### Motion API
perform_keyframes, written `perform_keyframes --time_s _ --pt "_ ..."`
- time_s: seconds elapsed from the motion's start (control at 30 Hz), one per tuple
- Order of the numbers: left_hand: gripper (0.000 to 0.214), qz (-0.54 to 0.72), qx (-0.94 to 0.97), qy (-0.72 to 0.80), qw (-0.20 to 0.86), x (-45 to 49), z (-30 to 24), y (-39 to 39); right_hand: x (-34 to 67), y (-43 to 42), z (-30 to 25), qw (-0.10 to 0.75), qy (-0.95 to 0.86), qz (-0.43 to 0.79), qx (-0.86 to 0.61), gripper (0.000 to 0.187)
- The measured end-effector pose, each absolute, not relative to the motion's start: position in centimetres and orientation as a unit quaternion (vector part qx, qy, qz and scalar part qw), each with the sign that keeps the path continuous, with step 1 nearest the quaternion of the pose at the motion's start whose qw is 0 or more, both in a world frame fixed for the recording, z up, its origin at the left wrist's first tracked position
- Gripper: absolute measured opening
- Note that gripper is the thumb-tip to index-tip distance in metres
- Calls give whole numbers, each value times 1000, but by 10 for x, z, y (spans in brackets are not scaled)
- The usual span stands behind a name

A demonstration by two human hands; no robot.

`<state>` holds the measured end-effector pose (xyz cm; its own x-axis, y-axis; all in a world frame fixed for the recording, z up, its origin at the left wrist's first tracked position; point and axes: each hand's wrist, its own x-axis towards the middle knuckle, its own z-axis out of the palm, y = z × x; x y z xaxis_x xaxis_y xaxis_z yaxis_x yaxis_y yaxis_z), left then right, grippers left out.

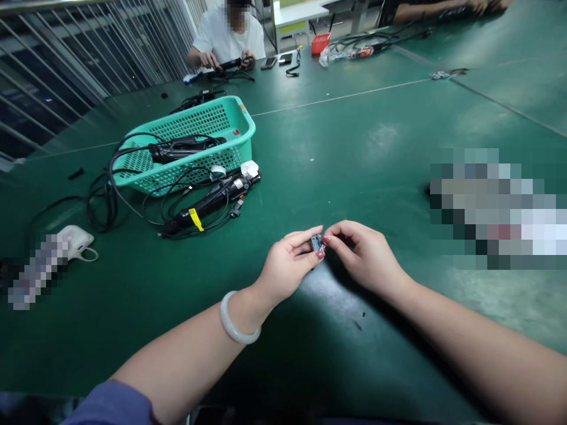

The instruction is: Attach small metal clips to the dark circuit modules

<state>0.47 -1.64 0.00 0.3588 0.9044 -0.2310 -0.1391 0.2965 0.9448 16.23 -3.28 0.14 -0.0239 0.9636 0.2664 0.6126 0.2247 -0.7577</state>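
Note:
Between the thumb and fingers of my left hand (283,268) sits a small blue-grey part (316,242) with dark and metallic bits on it. It is too small for me to tell its exact kind. My right hand (367,254) is closed in a pinch, thumb and forefinger meeting at the right edge of that part. Both hands are just above the green table (283,348), close together. The fingertips hide some of the part.
Left of my hands, a black handheld tool (208,203) with cables lies before a turquoise basket (248,130) holding more black tools. A white object (80,241) lies far left. Across the table, a person (221,35) handles a black tool. A red box (320,43) stands at the back.

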Motion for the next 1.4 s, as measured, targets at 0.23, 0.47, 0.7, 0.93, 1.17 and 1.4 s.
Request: perform_keyframes --time_s 0.23,0.47,0.7,0.93,1.17,1.4 --pt "44 390 479 410 671 4 -4 -16 160 -34 1 386 -687 234 -569 14" --pt "40 389 490 399 671 3 -6 -16 155 -34 3 387 -683 245 -568 16" --pt "41 375 496 423 659 2 -9 -17 154 -35 0 376 -695 217 -574 19" --pt "39 393 455 427 675 1 -2 -17 155 -36 0 393 -704 198 -557 11" --pt "37 399 449 420 680 1 0 -15 157 -36 0 424 -685 213 -553 12" --pt "36 400 472 422 662 3 0 -16 157 -38 3 424 -697 177 -551 14"
